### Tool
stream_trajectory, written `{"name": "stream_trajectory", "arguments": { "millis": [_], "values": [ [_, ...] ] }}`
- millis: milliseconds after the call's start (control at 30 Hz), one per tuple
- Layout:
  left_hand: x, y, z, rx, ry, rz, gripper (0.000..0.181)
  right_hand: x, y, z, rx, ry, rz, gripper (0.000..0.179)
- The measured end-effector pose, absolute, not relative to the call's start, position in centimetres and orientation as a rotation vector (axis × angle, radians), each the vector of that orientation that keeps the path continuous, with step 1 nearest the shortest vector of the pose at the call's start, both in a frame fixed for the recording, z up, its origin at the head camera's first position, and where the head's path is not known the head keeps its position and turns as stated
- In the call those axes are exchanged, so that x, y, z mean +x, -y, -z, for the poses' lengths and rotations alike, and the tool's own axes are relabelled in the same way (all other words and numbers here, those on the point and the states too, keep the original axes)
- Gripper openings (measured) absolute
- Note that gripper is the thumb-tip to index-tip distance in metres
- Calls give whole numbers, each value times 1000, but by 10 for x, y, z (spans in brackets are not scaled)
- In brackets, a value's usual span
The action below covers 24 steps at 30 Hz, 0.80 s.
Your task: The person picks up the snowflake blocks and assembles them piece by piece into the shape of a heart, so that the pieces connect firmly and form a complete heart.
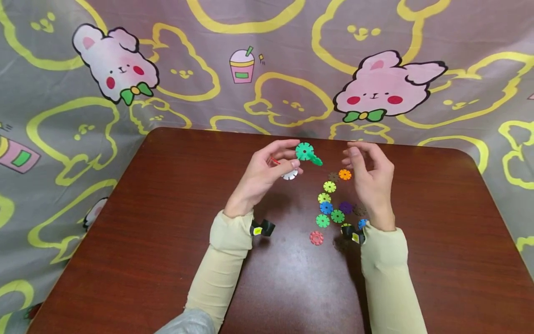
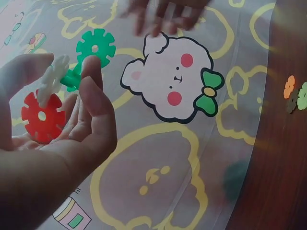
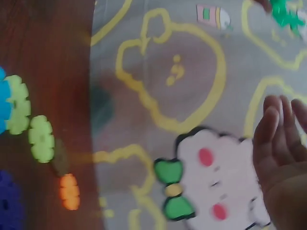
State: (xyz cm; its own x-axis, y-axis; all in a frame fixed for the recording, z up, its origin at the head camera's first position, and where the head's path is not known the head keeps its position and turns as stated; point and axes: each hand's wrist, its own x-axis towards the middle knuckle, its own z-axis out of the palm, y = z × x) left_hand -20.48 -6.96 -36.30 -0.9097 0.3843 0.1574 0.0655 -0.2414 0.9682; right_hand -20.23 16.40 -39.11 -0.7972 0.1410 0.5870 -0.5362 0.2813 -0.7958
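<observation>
My left hand (image 1: 263, 169) pinches a small chain of joined notched plastic discs, raised over the table. In the left wrist view a red disc (image 2: 43, 116) sits low in the palm, slotted to a white disc (image 2: 56, 72) between thumb and fingers. Green discs (image 2: 98, 44) stick out beyond the fingertips, one set crosswise to the other. My right hand (image 1: 373, 176) is apart from the chain, with loosely bent fingers and nothing in it; the right wrist view shows its fingers (image 3: 278, 129) bare.
Loose notched discs lie on the brown table (image 1: 146, 241) between my forearms: an orange disc (image 1: 345, 174), a blue disc (image 1: 326, 208), a pinkish-red disc (image 1: 316, 238) and several others. The right wrist camera (image 1: 352, 234) hides some. A patterned curtain (image 1: 275, 46) hangs behind the table.
</observation>
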Motion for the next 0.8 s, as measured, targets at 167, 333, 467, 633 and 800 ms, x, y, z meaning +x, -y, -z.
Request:
{"name": "stream_trajectory", "arguments": {
  "millis": [167, 333, 467, 633, 800],
  "values": [
    [-204, 70, 363, 546, -1777, -2256, 45, -213, -181, 407, 82, 2151, -1637, 28],
    [-205, 70, 363, 538, -1774, -2259, 44, -219, -192, 427, 24, 2533, -1491, 36],
    [-205, 70, 363, 542, -1774, -2264, 45, -223, -195, 441, 112, 2801, -1373, 37],
    [-205, 69, 362, 546, -1755, -2273, 44, -225, -191, 449, 259, 3002, -1270, 33],
    [-205, 69, 362, 547, -1731, -2279, 44, -224, -186, 453, 329, 3096, -1203, 35]
  ]
}}
